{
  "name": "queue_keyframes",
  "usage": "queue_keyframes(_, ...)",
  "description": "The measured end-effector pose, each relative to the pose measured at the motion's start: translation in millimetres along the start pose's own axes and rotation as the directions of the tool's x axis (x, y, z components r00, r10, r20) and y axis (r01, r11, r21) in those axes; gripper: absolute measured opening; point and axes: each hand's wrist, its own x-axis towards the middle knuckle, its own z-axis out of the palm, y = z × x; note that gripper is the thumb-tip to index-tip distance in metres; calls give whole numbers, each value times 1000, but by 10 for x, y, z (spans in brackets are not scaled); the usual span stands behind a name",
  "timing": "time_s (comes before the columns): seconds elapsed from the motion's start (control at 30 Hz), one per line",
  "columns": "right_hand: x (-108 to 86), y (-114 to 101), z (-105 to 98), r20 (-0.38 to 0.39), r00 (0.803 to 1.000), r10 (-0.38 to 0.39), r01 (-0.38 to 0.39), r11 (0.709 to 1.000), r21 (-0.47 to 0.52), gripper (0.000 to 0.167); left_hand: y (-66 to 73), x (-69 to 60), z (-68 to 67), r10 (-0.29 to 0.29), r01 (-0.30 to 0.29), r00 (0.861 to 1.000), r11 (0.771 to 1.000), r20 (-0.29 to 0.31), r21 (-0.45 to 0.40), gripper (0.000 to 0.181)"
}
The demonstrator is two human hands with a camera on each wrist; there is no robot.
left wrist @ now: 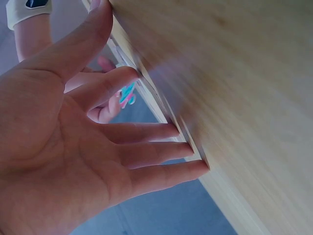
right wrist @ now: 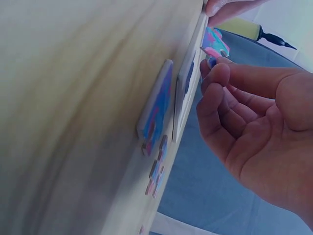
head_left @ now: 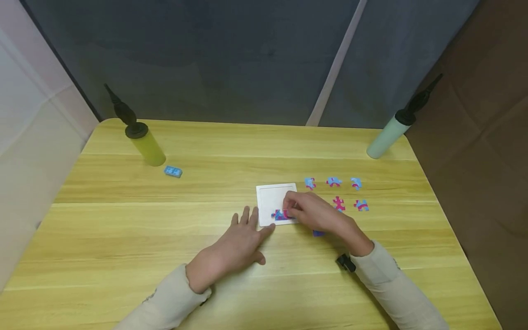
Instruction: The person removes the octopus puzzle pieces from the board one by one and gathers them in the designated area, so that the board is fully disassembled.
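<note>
A white puzzle tray (head_left: 270,196) lies on the table, with blue, purple and pink puzzle pieces (head_left: 279,215) along its near edge. My left hand (head_left: 239,247) has its fingers spread straight, their tips at the tray's lower left corner. Over the tray's right side, my right hand (head_left: 315,211) pinches a jigsaw piece (right wrist: 211,59) between thumb and fingers; most of that piece is hidden. A loose purple-blue piece (head_left: 318,233) lies under the right wrist, partly covered by it.
Several loose pieces lie right of the tray, among them a pink one (head_left: 338,203) and a blue one (head_left: 356,183). A small blue block (head_left: 173,171) lies near a yellow pump bottle (head_left: 149,149) at left. A pale green pump bottle (head_left: 387,137) stands at the far right.
</note>
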Motion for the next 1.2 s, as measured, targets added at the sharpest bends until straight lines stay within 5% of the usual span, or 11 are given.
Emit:
queue_keyframes(0.7,-255,214,-347,-114,993,32,-13,986,164,6,0,1,22,-1,1,1000,1000,0,-22,81)
queue_keyframes(1.2,-429,408,-420,-154,983,101,-81,988,131,4,7,6,1,4,-4,1000,1000,2,-10,80)
